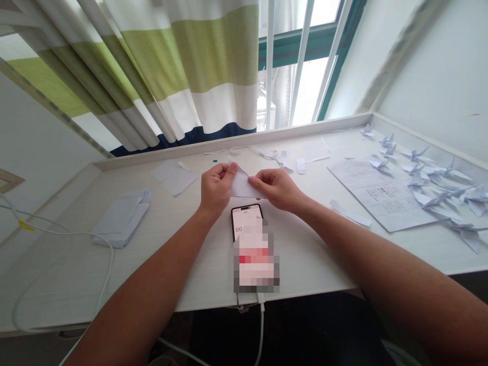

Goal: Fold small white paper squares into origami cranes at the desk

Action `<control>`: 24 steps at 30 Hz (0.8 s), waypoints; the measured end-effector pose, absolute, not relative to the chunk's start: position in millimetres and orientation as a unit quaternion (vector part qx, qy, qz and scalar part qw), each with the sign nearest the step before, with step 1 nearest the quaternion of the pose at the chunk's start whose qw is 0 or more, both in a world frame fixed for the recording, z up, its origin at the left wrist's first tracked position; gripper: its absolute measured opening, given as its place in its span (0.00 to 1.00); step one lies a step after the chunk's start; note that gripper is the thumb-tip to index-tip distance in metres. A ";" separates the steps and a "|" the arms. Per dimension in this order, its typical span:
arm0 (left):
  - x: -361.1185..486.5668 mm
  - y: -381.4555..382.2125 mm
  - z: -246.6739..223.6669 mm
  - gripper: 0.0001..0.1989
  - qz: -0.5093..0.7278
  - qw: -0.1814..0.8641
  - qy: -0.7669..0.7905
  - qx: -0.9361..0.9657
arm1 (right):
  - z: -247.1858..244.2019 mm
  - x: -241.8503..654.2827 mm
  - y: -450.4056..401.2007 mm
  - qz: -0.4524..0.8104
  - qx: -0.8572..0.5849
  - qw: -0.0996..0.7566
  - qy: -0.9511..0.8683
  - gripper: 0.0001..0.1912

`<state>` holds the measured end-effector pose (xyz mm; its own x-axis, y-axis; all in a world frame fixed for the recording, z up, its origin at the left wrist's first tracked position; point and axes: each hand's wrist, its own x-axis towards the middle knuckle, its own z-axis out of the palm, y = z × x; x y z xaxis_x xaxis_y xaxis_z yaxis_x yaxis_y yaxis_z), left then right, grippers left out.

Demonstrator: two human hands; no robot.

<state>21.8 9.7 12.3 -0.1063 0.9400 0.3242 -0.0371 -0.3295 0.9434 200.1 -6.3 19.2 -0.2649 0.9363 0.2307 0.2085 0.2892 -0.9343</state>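
A piece of white paper [242,185], folded to a slanting edge along its upper right, is held up over the table between both hands. My left hand [218,186] pinches its upper left corner between thumb and fingers. On the slanting right edge, the thumb and curled fingers of my right hand [277,189] grip the sheet. Just below the paper lies a phone [247,223] with its screen lit and partly blurred out. The fingers behind the paper are hidden.
Many folded paper cranes [430,173] stand at the right, some on a written sheet [385,198]. A stack of white paper [124,218] lies at the left, near a loose cable [102,239]. Paper scraps [282,158] lie behind my hands. A raised ledge [236,142] borders the table's back.
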 end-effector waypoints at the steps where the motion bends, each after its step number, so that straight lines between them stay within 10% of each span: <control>1: 20.5 10.9 12.8 0.21 0.616 0.396 0.419 0.536 | 19.6 200.5 -6.6 0.421 -0.423 0.430 -0.678 0.25; 17: -9.1 35.7 17.7 0.16 0.660 0.469 0.408 0.422 | 19.7 215.7 1.5 0.287 -0.460 0.481 -0.689 0.17; 24: 26.7 6.3 15.1 0.16 0.568 0.534 0.362 0.511 | 22.6 206.3 -8.7 0.412 -0.397 0.434 -0.696 0.29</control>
<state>26.7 6.3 15.1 0.0921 0.9767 0.1941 -0.2381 -0.1676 0.9567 206.3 -8.7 22.6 -0.3083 0.9098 0.2780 0.1952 0.3465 -0.9175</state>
